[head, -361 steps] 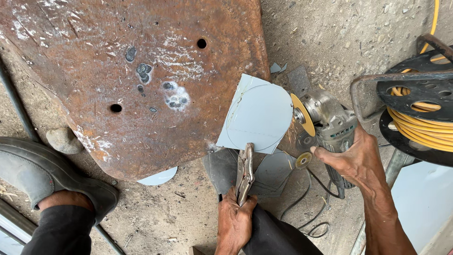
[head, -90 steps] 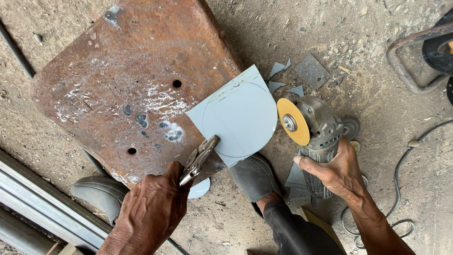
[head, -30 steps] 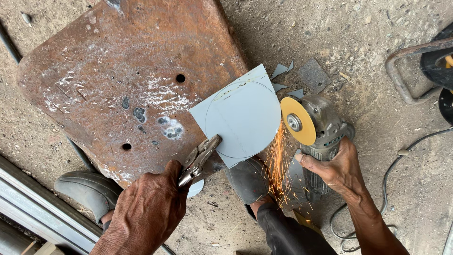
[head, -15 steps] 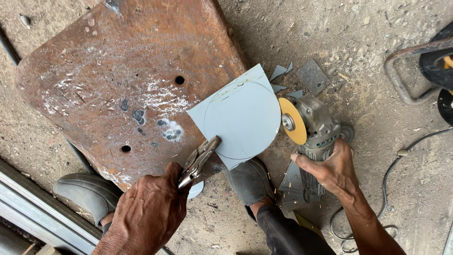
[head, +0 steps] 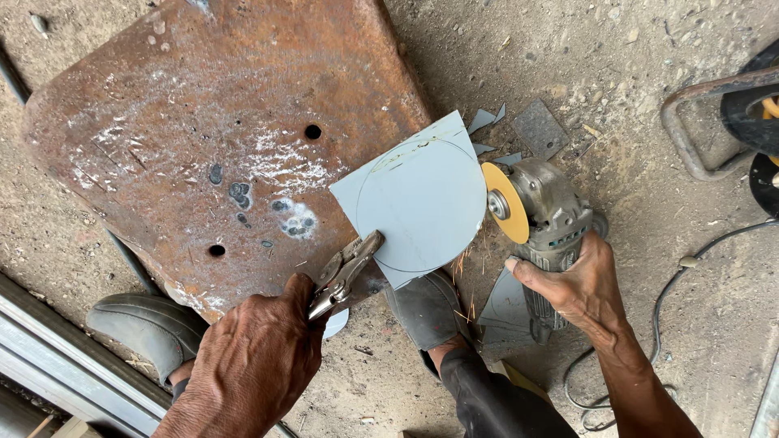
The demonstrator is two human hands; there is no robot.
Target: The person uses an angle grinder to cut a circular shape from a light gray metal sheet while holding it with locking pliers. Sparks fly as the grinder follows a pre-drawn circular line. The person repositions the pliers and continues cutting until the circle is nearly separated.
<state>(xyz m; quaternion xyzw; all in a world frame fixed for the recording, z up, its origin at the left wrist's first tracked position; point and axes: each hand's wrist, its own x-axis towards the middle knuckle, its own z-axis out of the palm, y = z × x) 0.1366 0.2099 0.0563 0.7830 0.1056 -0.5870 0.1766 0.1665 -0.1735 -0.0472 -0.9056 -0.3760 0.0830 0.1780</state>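
Observation:
My left hand (head: 251,365) grips locking pliers (head: 347,274) whose jaws clamp the lower left edge of a thin grey metal sheet (head: 418,199). The sheet has a circle scribed on it and is cut round along its right side. It lies over the edge of a big rusty steel plate (head: 203,138). My right hand (head: 580,284) holds an angle grinder (head: 544,215), its yellow disc (head: 505,203) right at the sheet's right edge. A few sparks fall below the disc.
My two grey shoes (head: 150,324) (head: 426,308) rest on the dirt floor beside the plate. Grey offcuts (head: 535,126) lie behind the grinder. A cable reel in a rusty frame (head: 730,105) stands at the right, and the grinder's cord (head: 698,251) trails there. Metal rails (head: 57,365) run along the lower left.
The grinder's disc has moved up along the sheet's right edge. The heavy spray of sparks from a second ago has died down to a few. My left hand and the pliers have stayed put.

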